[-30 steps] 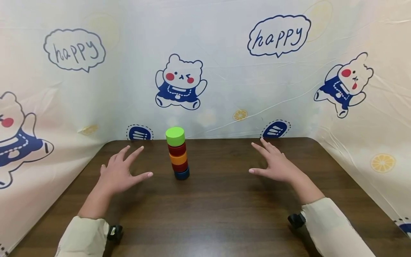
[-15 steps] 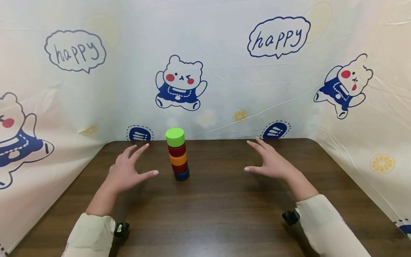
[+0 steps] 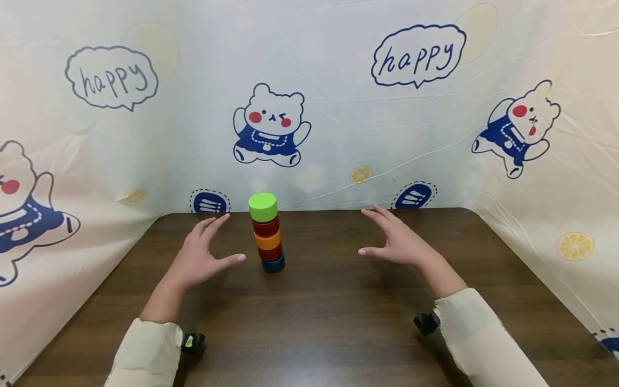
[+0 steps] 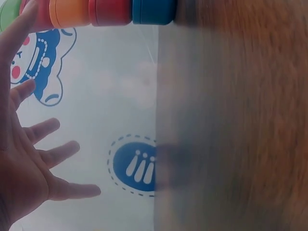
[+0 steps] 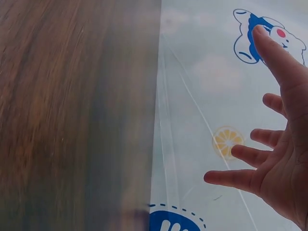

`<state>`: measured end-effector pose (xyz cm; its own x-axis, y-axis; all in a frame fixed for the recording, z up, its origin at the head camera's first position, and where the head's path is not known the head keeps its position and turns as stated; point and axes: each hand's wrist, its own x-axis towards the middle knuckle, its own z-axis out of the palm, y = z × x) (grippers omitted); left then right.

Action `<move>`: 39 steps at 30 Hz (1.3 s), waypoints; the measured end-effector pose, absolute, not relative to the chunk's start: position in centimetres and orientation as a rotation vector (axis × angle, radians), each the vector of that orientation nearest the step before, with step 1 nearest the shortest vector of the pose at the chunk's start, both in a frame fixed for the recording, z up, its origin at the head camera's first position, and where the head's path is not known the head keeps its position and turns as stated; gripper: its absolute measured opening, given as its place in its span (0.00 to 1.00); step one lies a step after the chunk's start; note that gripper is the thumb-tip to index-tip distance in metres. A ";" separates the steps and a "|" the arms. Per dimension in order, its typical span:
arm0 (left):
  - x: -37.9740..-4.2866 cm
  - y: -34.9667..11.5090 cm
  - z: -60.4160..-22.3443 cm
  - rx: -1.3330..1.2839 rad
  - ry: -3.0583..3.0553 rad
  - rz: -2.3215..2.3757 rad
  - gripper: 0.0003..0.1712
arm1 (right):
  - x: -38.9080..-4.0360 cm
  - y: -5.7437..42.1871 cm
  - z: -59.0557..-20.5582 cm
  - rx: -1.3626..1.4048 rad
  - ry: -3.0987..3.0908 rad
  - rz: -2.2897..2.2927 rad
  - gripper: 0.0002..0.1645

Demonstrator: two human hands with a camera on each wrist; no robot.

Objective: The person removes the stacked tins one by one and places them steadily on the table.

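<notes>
A stack of round pieces (image 3: pixel 267 241) stands upright on the brown wooden table (image 3: pixel 309 322), left of the middle. From the top its colours run lime green, red, orange, red and dark blue. To its left is my left hand (image 3: pixel 198 260), raised over the table with fingers spread and thumb pointing at the stack, holding nothing. My right hand (image 3: pixel 398 239) hovers well to the right of the stack, fingers apart and also holding nothing. In the left wrist view the blue piece (image 4: pixel 154 11) shows beyond the thumb; the right wrist view has only the bare right hand (image 5: pixel 284 159).
A pale cloth (image 3: pixel 338 118) printed with bears and speech bubbles hangs behind the table and along both sides. The table's back edge (image 3: pixel 329 210) runs just behind the stack. Each wrist wears a small black camera, such as the right one (image 3: pixel 426 323).
Both hands have moved inward: the left to the right, closer to the stack, and the right to the left. The stack has stayed in place.
</notes>
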<state>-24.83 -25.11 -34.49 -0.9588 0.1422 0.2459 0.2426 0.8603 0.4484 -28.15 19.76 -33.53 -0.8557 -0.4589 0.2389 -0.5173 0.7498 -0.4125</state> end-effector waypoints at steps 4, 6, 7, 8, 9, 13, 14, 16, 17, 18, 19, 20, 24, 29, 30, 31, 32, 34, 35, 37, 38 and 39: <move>-25.2 -24.7 -34.8 -0.311 -2.795 -0.812 0.60 | -28.2 19.4 -33.4 0.779 -2.828 0.731 0.58; -25.4 -24.4 -34.9 -0.314 -2.776 -0.851 0.60 | -28.3 19.3 -33.4 0.778 -2.825 0.727 0.58; -25.4 -24.3 -35.0 -0.317 -2.766 -0.869 0.59 | -28.3 19.2 -33.4 0.778 -2.822 0.729 0.58; -25.5 -24.1 -35.0 -0.323 -2.755 -0.889 0.59 | -28.3 19.1 -33.3 0.780 -2.817 0.731 0.58; -25.6 -24.0 -35.0 -0.332 -2.744 -0.903 0.58 | -28.4 19.0 -33.3 0.783 -2.811 0.735 0.58; -25.8 -23.5 -35.0 -0.358 -2.717 -0.962 0.55 | -28.6 18.5 -33.2 0.795 -2.789 0.745 0.57; -25.9 -23.4 -35.0 -0.360 -2.715 -0.976 0.54 | -28.6 18.4 -33.1 0.799 -2.783 0.748 0.56; -26.0 -23.1 -35.0 -0.355 -2.717 -1.000 0.54 | -28.6 18.1 -33.1 0.805 -2.777 0.757 0.55; -26.0 -23.0 -34.9 -0.349 -2.720 -1.009 0.54 | -28.6 18.0 -33.0 0.807 -2.775 0.761 0.55; -26.1 -22.9 -34.9 -0.344 -2.721 -1.022 0.53 | -28.6 17.9 -33.0 0.809 -2.773 0.767 0.54; -26.1 -22.7 -34.8 -0.340 -2.721 -1.032 0.53 | -28.6 17.7 -33.0 0.810 -2.773 0.771 0.54; -26.2 -22.6 -34.8 -0.336 -2.721 -1.044 0.53 | -28.6 17.6 -33.0 0.808 -2.775 0.772 0.54; -26.4 -22.0 -34.6 -0.323 -2.708 -1.099 0.53 | -28.7 17.0 -32.7 0.801 -2.781 0.778 0.54; -26.7 -21.5 -34.6 -0.296 -2.688 -1.173 0.54 | -29.1 16.4 -32.6 0.815 -2.770 0.784 0.54; -26.7 -21.4 -34.6 -0.297 -2.682 -1.187 0.54 | -29.1 16.2 -32.6 0.820 -2.766 0.787 0.54; -26.8 -21.2 -34.6 -0.295 -2.678 -1.199 0.55 | -29.1 16.1 -32.6 0.826 -2.760 0.790 0.54; -26.8 -21.1 -34.6 -0.298 -2.672 -1.211 0.55 | -29.1 16.0 -32.6 0.831 -2.754 0.793 0.54; -26.8 -20.9 -34.6 -0.305 -2.660 -1.231 0.55 | -29.2 15.8 -32.6 0.836 -2.746 0.802 0.54; -26.9 -20.8 -34.6 -0.308 -2.654 -1.241 0.54 | -29.2 15.6 -32.7 0.837 -2.745 0.803 0.53; -26.9 -20.7 -34.6 -0.313 -2.640 -1.253 0.54 | -29.2 15.4 -32.7 0.842 -2.739 0.814 0.53; -27.0 -20.6 -34.6 -0.317 -2.634 -1.256 0.54 | -29.3 15.3 -32.7 0.843 -2.735 0.821 0.53; -27.0 -20.6 -34.7 -0.318 -2.630 -1.259 0.54 | -29.3 15.1 -32.7 0.842 -2.733 0.824 0.53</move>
